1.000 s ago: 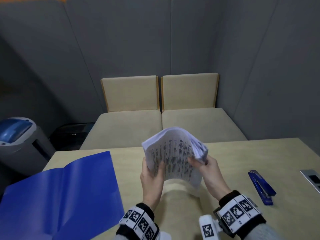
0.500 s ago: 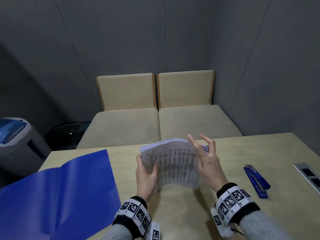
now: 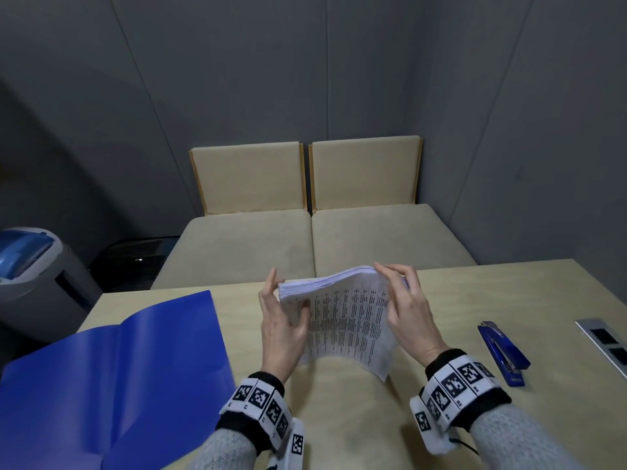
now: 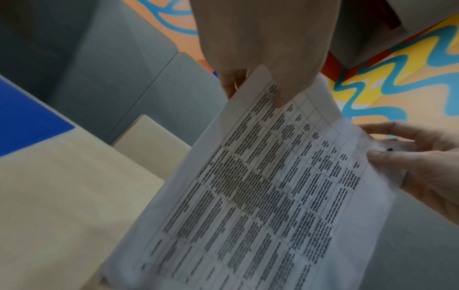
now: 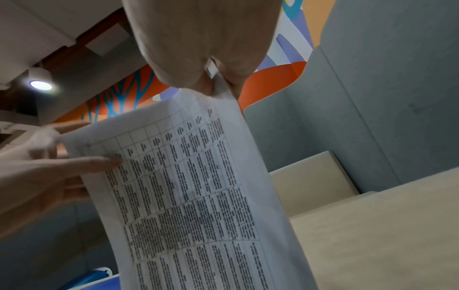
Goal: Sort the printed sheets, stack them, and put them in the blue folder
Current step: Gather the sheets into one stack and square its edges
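Observation:
The stack of printed sheets [image 3: 349, 320] stands on its lower edge on the table, leaning toward me, its printed table facing me. My left hand [image 3: 288, 300] pinches its upper left corner, thumb on the front, fingers behind and along the edge. My right hand [image 3: 397, 293] holds the upper right corner, fingers curved over the top. In the left wrist view the sheets [image 4: 261, 196] pass between thumb and finger. In the right wrist view the sheets [image 5: 193, 196] do the same. The blue folder [image 3: 118, 385] lies open on the table to the left.
A blue stapler [image 3: 502, 354] lies on the table [image 3: 373, 429] right of my right wrist. A metal socket panel [image 3: 607, 340] sits at the right edge. Beige bench seats [image 3: 305, 245] stand beyond the table, and a grey bin with a blue lid [image 3: 27, 266] at far left.
The stack was raised and fanned, then came down and squared up. My right hand let go and spread beside it, and now holds the top right corner.

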The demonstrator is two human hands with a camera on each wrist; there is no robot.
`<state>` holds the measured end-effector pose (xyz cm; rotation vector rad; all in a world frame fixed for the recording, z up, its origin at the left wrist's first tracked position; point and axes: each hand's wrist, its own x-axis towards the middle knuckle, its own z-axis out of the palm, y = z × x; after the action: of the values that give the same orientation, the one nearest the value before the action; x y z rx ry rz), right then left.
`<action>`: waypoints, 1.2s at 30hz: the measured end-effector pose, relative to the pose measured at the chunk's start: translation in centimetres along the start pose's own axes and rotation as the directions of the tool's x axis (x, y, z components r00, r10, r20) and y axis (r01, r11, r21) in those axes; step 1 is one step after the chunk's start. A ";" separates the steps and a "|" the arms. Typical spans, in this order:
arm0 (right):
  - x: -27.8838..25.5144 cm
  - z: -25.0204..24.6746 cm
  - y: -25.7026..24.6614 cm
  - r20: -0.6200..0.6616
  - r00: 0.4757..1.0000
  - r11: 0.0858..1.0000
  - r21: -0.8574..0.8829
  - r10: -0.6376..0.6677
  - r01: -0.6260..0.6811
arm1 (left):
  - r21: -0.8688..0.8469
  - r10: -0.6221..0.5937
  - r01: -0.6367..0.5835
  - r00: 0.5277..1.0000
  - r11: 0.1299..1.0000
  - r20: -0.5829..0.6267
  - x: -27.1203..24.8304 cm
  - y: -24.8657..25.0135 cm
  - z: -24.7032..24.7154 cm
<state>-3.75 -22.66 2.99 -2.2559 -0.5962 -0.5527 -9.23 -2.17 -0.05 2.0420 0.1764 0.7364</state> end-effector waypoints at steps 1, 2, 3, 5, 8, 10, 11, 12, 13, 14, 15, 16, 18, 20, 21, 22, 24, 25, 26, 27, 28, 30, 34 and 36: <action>0.0 0.1 0.0 0.004 1.000 1.000 -0.006 0.003 -0.003 | 0.047 0.073 -0.073 0.997 0.996 -0.006 0.4 0.2 -0.2; -0.1 0.1 0.1 0.010 1.000 1.000 -0.021 0.002 -0.002 | 0.093 0.148 -0.147 0.989 0.985 -0.002 0.7 0.5 -0.3; -0.1 0.2 0.2 0.016 1.000 0.999 -0.036 -0.001 0.001 | 0.143 0.218 -0.219 0.976 0.965 0.022 1.0 0.7 -0.4; -0.2 0.3 0.4 0.014 1.000 0.999 -0.045 -0.010 0.011 | 0.259 0.317 -0.340 0.940 0.904 0.128 1.5 0.7 -0.6; 0.0 0.4 0.6 -0.007 1.000 0.999 -0.034 -0.012 0.011 | 0.362 0.325 -0.397 0.914 0.844 0.243 1.6 0.2 -0.6; -0.1 0.5 0.6 -0.016 1.000 1.000 -0.009 0.007 -0.007 | 0.338 0.305 -0.369 0.924 0.865 0.230 1.8 0.0 -0.6; -0.2 0.4 0.4 -0.024 0.998 0.998 0.039 0.053 -0.052 | 0.316 0.301 -0.356 0.930 0.879 0.211 1.9 -0.1 -0.6; -0.4 0.3 -0.1 -0.033 0.992 0.986 0.117 0.121 -0.117 | 0.293 0.306 -0.351 0.933 0.889 0.189 2.0 0.0 -0.6; -0.5 0.2 -0.4 -0.036 0.980 0.959 0.214 0.198 -0.186 | 0.272 0.315 -0.351 0.934 0.896 0.168 2.0 0.1 -0.6; -0.6 -0.1 -0.7 -0.026 0.959 0.914 0.312 0.282 -0.260 | 0.245 0.318 -0.346 0.937 0.906 0.147 2.0 0.4 -0.6; -0.7 -0.2 -0.9 -0.001 0.935 0.864 0.383 0.354 -0.327 | 0.205 0.305 -0.323 0.945 0.924 0.118 2.0 0.6 -0.5; -0.6 -0.3 -1.1 0.038 0.915 0.822 0.426 0.402 -0.378 | 0.150 0.270 -0.279 0.960 0.949 0.076 2.0 0.9 -0.4; -0.5 0.3 -0.9 0.079 0.898 0.773 0.479 0.433 -0.415 | -0.041 0.085 -0.085 0.996 0.996 0.002 1.9 1.1 0.1; -0.2 1.0 -0.7 0.086 0.893 0.747 0.516 0.442 -0.420 | -0.288 -0.154 0.165 0.986 0.943 0.061 1.9 1.3 0.3; -0.1 1.3 -0.7 0.078 0.894 0.751 0.514 0.440 -0.415 | -0.357 -0.201 0.224 0.974 0.907 0.100 1.9 1.3 0.4; 0.0 1.4 -0.8 0.063 0.901 0.762 0.510 0.430 -0.399 | -0.369 -0.202 0.226 0.974 0.902 0.102 1.8 1.6 0.4; 0.1 1.3 -1.3 0.006 0.917 0.783 0.517 0.399 -0.345 | -0.317 -0.158 0.158 0.987 0.935 0.028 1.6 2.1 0.4; 0.1 1.3 -1.4 -0.021 0.920 0.790 0.521 0.392 -0.325 | -0.284 -0.139 0.133 0.990 0.950 -0.001 1.4 2.1 0.6; 0.0 1.4 -1.5 -0.036 0.920 0.791 0.525 0.389 -0.314 | -0.269 -0.131 0.122 0.991 0.955 -0.015 1.0 2.1 0.8; -0.3 1.6 -1.5 -0.035 0.918 0.791 0.521 0.395 -0.321 | -0.251 -0.132 0.123 0.991 0.960 -0.018 0.6 1.9 1.0; -0.5 1.9 -1.4 -0.018 0.915 0.787 0.518 0.403 -0.336 | -0.229 -0.132 0.125 0.991 0.965 -0.016 0.1 1.8 1.2; -1.2 2.5 -1.2 0.018 0.903 0.770 0.515 0.429 -0.376 | -0.191 -0.134 0.129 0.991 0.973 -0.016 -0.7 1.2 1.6; -1.1 2.3 -0.9 -0.042 0.919 0.821 0.466 0.392 -0.329 | -0.176 -0.135 0.128 0.990 0.976 -0.028 -0.6 0.5 1.6; -0.8 2.0 -0.8 -0.080 0.950 0.893 0.372 0.302 -0.253 | -0.172 -0.130 0.124 0.991 0.977 -0.023 -0.2 0.3 1.3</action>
<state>-4.38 -20.85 1.70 -1.8948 -0.2688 -0.4105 -8.72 -3.43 -0.41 1.8385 0.2524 0.6837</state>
